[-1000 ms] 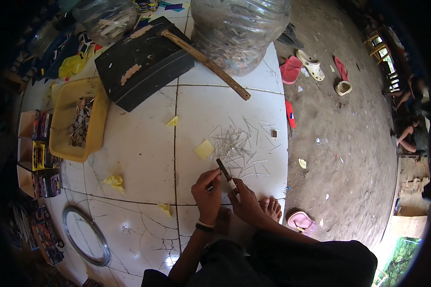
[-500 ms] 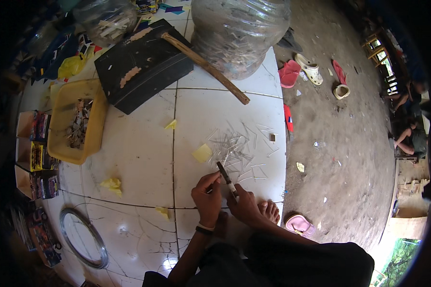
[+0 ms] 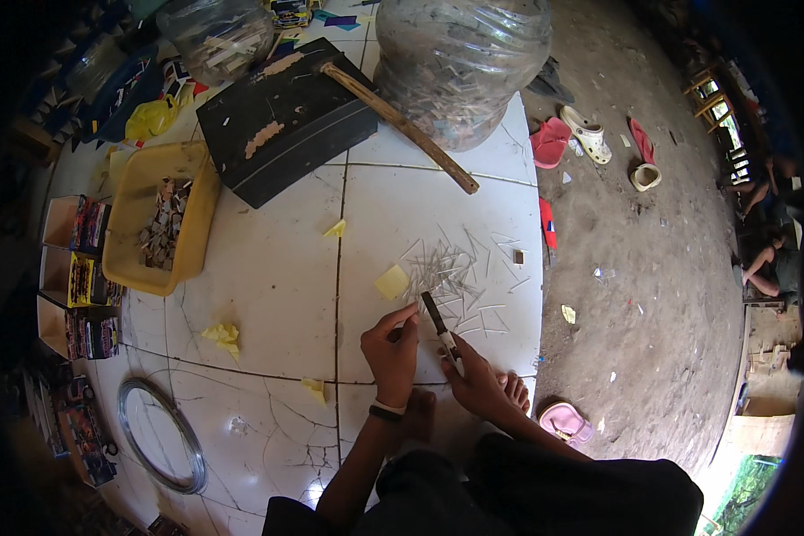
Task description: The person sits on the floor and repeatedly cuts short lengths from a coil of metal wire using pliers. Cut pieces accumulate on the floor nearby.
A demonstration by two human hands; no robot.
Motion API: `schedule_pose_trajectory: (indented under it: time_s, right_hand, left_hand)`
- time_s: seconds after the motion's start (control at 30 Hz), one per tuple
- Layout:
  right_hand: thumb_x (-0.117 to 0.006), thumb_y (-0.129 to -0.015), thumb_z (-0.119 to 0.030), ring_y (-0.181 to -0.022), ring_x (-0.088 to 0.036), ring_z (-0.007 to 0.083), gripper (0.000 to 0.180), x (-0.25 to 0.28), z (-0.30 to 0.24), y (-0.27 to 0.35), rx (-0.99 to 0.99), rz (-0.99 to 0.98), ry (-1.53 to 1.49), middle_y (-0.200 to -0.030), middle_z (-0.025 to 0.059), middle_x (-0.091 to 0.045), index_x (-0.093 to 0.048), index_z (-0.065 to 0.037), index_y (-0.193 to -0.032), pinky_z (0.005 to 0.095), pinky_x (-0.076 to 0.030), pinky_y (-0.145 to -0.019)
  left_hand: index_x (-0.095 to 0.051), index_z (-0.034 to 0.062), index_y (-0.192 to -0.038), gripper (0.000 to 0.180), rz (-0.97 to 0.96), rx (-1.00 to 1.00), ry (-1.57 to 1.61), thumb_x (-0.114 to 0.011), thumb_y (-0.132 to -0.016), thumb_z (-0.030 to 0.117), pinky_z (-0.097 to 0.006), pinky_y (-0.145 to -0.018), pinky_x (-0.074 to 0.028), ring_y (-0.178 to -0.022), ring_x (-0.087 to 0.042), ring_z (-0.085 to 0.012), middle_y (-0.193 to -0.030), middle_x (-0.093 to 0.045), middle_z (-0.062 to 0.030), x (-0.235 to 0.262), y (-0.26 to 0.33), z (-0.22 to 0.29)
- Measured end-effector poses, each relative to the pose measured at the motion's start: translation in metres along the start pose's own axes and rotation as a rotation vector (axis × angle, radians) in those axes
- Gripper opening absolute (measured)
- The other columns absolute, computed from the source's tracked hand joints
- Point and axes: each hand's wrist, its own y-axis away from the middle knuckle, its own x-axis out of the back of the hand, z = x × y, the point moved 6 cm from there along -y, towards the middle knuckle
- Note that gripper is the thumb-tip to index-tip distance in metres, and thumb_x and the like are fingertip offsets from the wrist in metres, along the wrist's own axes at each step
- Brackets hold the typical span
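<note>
My right hand point(image 3: 475, 380) is closed round the pale handle of a slim hand tool point(image 3: 439, 325) with a long dark head. I cannot tell its exact kind. The dark head points away from me, over the near edge of a scattered pile of short, thin, pale wire-like pieces point(image 3: 447, 271). Just left of the tool, my left hand point(image 3: 391, 359) is closed, thumb and fingertips pinched together. Whatever may be between them is too small to make out. A yellow paper square point(image 3: 391, 282) lies against the pile's left side, beyond my left fingertips.
A wooden stick point(image 3: 402, 128) rests across a black case point(image 3: 286, 121), beside a bulging clear bag point(image 3: 460, 71). Leftward are a yellow tub point(image 3: 204, 228) of small scraps, small open boxes point(image 3: 55, 275) and a wire coil point(image 3: 196, 456). The tiled surface's right edge drops to a dirt floor point(image 3: 616, 304) with footwear.
The whole view has shifted slightly, so things sit further right. My left fingertips have risen a little beside the tool's dark head, which shows more fully. Both hands stay closed.
</note>
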Motion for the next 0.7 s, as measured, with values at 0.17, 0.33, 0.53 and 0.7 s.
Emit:
schedule_pose_trajectory:
  time_s: [0.17,0.33,0.53,0.7]
  right_hand:
    - [-0.062,-0.099,-0.010,-0.109,-0.064,0.0464,0.046,-0.002,-0.002,-0.003,-0.016,-0.038,-0.036,-0.114,0.0294,-0.067,-0.047,0.003,-0.140,0.0508,-0.049,-0.092]
    - [-0.059,-0.099,-0.010,-0.100,-0.063,0.0529,0.038,0.019,-0.002,-0.012,-0.151,0.139,0.059,-0.102,0.0305,-0.067,-0.047,0.001,-0.134,0.0549,-0.050,-0.083]
    - [-0.059,-0.099,-0.007,-0.098,-0.066,0.0484,0.042,0.053,-0.004,-0.014,-0.147,0.185,-0.012,-0.108,0.0296,-0.066,-0.045,0.001,-0.137,0.0518,-0.051,-0.081]
    - [-0.061,-0.096,-0.002,-0.106,-0.064,0.0440,0.057,0.033,-0.002,-0.008,-0.014,0.040,-0.063,-0.117,0.0287,-0.062,-0.040,0.002,-0.148,0.0487,-0.050,-0.090]
  left_hand:
    - [-0.074,-0.0046,-0.115,0.021,-0.003,0.040,0.020,-0.069,-0.096,0.004,-0.022,-0.056,-0.040,-0.062,-0.052,-0.0051,-0.075,-0.062,0.0014,-0.006,0.000,0.001]
    - [-0.076,-0.0007,-0.112,0.019,-0.076,-0.070,-0.118,-0.071,-0.094,0.001,-0.021,-0.056,-0.042,-0.063,-0.054,-0.0044,-0.082,-0.069,-0.0017,-0.021,0.001,0.019]
    - [-0.077,0.0002,-0.109,0.018,-0.100,-0.288,-0.128,-0.072,-0.092,-0.001,-0.021,-0.056,-0.045,-0.067,-0.058,-0.0038,-0.095,-0.076,-0.0077,-0.055,0.007,0.045]
    - [-0.076,-0.0010,-0.111,0.018,-0.047,-0.189,-0.133,-0.069,-0.095,0.000,-0.022,-0.061,-0.047,-0.073,-0.059,-0.0050,-0.100,-0.076,-0.0088,-0.032,0.015,0.028]
